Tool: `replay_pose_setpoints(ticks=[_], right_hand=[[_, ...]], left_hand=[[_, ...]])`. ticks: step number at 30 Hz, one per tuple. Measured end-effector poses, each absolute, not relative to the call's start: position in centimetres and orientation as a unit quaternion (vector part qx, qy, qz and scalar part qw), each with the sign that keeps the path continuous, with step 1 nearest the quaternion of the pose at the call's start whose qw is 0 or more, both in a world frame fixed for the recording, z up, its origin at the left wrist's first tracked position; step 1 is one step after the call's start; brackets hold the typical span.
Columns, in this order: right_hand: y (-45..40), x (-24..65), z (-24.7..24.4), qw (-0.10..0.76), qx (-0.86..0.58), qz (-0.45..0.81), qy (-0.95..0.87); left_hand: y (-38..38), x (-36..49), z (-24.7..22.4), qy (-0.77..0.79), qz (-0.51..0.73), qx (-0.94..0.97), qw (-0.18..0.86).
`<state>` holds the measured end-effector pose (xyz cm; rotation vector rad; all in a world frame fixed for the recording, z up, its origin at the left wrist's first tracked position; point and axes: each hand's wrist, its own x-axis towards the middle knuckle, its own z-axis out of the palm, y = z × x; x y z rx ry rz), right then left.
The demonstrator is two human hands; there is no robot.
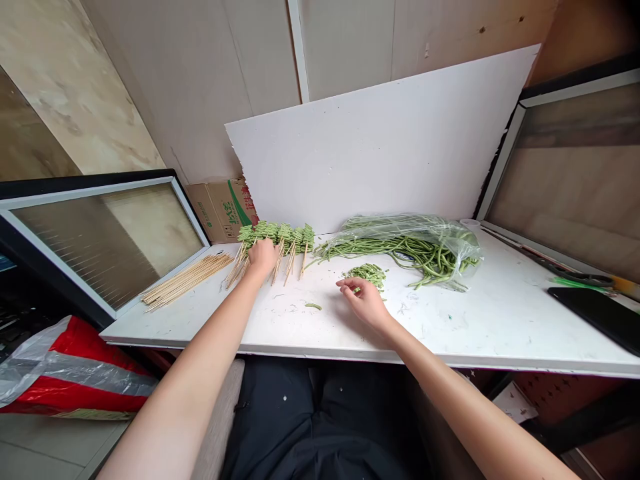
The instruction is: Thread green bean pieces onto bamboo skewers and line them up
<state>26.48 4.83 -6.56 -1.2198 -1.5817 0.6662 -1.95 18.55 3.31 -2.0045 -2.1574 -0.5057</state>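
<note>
My left hand reaches over the near side of several bean skewers, whose green pieces lie at the back and bare sticks point toward me. Its fingers are closed on or around the sticks; what they hold is hidden. My right hand is beside a small pile of cut green bean pieces, fingers partly spread, with nothing visible between them. One bean piece lies alone between the hands. Bare bamboo sticks lie bundled at the left. Long green beans spill from a clear plastic bag at the back right.
The white table has a black phone and scissors at its right end. A cardboard box and white board stand behind. Framed glass panels flank both sides. A red and silver bag sits at the lower left.
</note>
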Motion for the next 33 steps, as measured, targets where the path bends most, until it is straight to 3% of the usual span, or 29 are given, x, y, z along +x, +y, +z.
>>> replay_pose_setpoints(ticks=[8,16,26,33], right_hand=[[4.4,26.2,-7.2,0.467,-0.485,0.211,-0.708],[10.3,29.7,-1.3,0.465,-0.535,0.167,-0.685],[13.4,35.9,0.8,0.34,-0.632,0.072,-0.693],[12.9,36.7,-1.3,0.343,-0.629,0.049,-0.697]], left_hand=[[6.8,-6.9,-1.7,-0.663,-0.251,-0.7,0.085],[-0.3,-14.3,-8.4,-0.658,-0.305,-0.687,0.044],[1.3,-24.9,-6.3,-0.771,-0.227,-0.591,0.071],[6.1,-32.7,-5.8,-0.822,-0.173,-0.538,0.076]])
